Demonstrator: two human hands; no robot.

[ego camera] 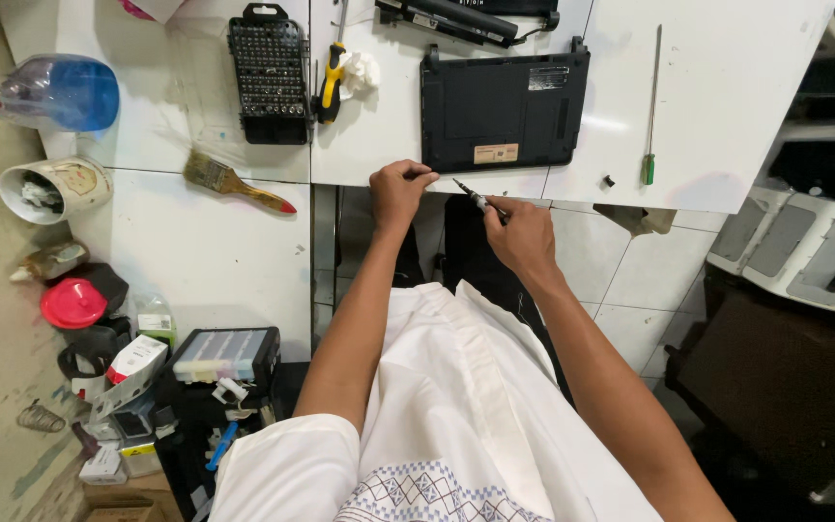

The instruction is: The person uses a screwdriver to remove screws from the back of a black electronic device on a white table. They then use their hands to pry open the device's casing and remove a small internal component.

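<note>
Screwdriver point(476, 198) (small, dark-handled with a silvery shaft) sits just above frame centre, its long axis slanting, tip toward the upper left. Right hand point(521, 235) pinches its handle; left hand point(398, 190) is curled shut at the table edge below the black laptop base point(501, 111).

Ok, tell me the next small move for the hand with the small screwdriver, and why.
Probably bring the small dark-handled screwdriver in the right hand up to the black plastic laptop underside: its tip points that way but hangs off the white table's edge, while the left hand rests at the near rim.
</note>
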